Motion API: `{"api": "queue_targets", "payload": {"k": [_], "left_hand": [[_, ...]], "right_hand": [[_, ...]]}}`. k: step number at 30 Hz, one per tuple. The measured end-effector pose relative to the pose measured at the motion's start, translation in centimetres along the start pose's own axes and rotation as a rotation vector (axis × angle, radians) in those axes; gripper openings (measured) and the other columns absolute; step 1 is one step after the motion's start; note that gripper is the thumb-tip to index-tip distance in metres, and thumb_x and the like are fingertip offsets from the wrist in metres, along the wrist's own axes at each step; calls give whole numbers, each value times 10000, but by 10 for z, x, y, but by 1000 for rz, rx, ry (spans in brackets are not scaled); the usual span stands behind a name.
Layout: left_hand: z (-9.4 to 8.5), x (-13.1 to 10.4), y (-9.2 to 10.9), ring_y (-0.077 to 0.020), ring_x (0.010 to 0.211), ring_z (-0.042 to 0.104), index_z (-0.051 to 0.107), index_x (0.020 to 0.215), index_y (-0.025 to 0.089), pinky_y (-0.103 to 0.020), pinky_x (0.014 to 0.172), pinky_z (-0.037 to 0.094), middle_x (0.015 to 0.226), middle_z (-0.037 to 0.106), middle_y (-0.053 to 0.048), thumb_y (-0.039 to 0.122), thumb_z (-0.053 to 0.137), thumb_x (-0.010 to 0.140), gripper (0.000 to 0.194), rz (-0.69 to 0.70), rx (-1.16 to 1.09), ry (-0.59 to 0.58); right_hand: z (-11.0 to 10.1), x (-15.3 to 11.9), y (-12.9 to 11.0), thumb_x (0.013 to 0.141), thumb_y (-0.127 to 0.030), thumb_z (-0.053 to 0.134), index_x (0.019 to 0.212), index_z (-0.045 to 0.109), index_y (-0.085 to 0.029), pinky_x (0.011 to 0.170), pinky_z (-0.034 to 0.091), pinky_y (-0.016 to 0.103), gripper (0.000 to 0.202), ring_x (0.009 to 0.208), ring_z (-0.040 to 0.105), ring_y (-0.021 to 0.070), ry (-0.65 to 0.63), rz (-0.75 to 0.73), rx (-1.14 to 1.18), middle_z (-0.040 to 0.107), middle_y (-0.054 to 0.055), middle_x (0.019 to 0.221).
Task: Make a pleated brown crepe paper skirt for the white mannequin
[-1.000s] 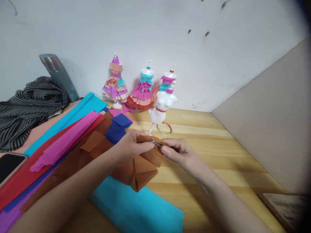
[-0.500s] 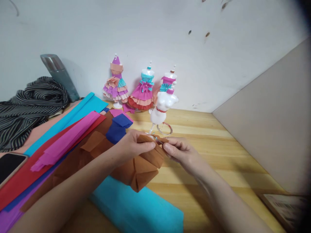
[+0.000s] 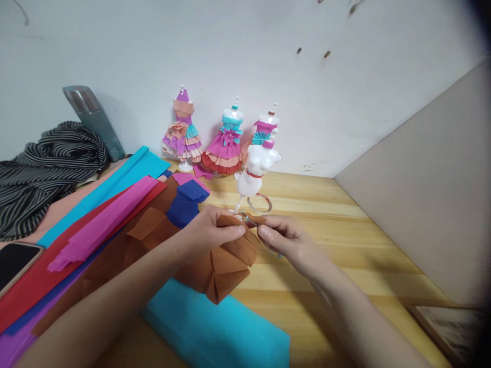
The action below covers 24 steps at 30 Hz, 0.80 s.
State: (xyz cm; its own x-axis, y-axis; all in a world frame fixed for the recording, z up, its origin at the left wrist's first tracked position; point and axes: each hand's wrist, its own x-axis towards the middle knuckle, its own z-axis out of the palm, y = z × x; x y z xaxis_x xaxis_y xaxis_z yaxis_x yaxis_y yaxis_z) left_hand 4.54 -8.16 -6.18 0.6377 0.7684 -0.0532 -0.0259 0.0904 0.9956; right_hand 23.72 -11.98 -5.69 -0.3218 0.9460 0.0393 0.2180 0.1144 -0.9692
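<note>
My left hand (image 3: 213,229) pinches a folded sheet of brown crepe paper (image 3: 230,268) between thumb and fingers. The rest of the sheet hangs below and to the left, over the table. In my right hand (image 3: 286,239), closed, is what looks like a pair of small metal scissors (image 3: 251,221). Their slim tips lie at the paper's upper edge, close to my left thumb; the fingers cover most of the handle. Just beyond both hands stands a white mini mannequin (image 3: 251,181) with a red band at its waist and a pink one at its neck.
Several mini mannequins in paper dresses (image 3: 226,145) stand along the wall. Coloured paper sheets (image 3: 103,230), a phone (image 3: 17,263), striped cloth (image 3: 57,158) and a grey bottle (image 3: 94,122) occupy the left. Turquoise paper (image 3: 230,332) lies in front; a wire ring (image 3: 271,204) sits beside the bare mannequin.
My right hand has turned slightly, and a bit of the tool's far end now shows beneath it. The left hand and brown paper have hardly moved.
</note>
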Motion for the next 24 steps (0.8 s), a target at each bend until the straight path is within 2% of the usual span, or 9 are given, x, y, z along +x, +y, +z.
{"api": "queue_targets", "payload": {"k": [5,7,9,12,14,17,19,21,24], "left_hand": [[-3,-1,3,-157,711,592,694,694,121,-250,657,416,711,673,-32,301,653,753,194,-32,1,-21],[-4,-2,5,-144,685,573,682,679,114,-243,634,403,710,663,-32,314,653,757,217,-37,22,-36],[-5,-3,7,-136,676,559,664,651,107,-241,630,396,692,646,-28,316,648,762,238,-40,62,-69],[-4,-4,7,-137,666,543,651,663,105,-243,612,386,667,616,-22,330,632,774,252,-73,97,-165],[-3,-4,6,-123,635,504,632,680,112,-239,587,362,640,572,-5,331,620,776,239,-80,106,-226],[-1,-2,2,-77,546,355,500,567,144,-226,521,266,542,396,50,292,603,763,267,-53,175,-272],[0,0,0,-65,516,276,404,517,161,-229,492,209,514,298,67,271,585,765,326,-61,231,-270],[-2,0,-1,-65,511,291,443,530,155,-227,489,216,510,319,67,266,574,777,301,-95,265,-260],[-6,0,-1,-79,550,414,613,656,127,-214,528,306,558,480,46,265,585,791,195,-126,270,-290]], "right_hand": [[-19,0,-6,809,-582,603,678,667,-157,477,237,245,450,533,308,96,-80,-8,-139,392,-26,566],[-31,-2,-9,791,-576,627,740,705,-156,486,272,251,430,544,352,108,-104,12,-192,467,-7,592],[-40,-4,-11,765,-568,658,860,739,-158,505,292,261,429,556,376,118,-42,17,-227,505,3,622],[-37,-5,-12,724,-559,694,1001,730,-155,509,245,263,491,529,314,104,75,-21,-229,378,-39,568],[-25,-4,-10,720,-545,696,1021,715,-151,502,210,260,496,518,272,95,62,-18,-195,296,-59,567],[-2,1,-2,717,-524,699,849,690,-152,489,202,253,395,513,243,87,-15,34,-105,264,-69,560],[6,3,2,734,-493,688,716,619,-167,496,230,251,334,523,276,89,-9,30,-71,312,-63,555],[4,3,2,771,-440,655,644,547,-177,517,269,251,311,544,330,96,6,2,-96,379,-50,563],[-12,0,-4,807,-390,602,620,504,-184,515,283,249,295,544,348,98,4,-17,-199,395,-47,559]]}}
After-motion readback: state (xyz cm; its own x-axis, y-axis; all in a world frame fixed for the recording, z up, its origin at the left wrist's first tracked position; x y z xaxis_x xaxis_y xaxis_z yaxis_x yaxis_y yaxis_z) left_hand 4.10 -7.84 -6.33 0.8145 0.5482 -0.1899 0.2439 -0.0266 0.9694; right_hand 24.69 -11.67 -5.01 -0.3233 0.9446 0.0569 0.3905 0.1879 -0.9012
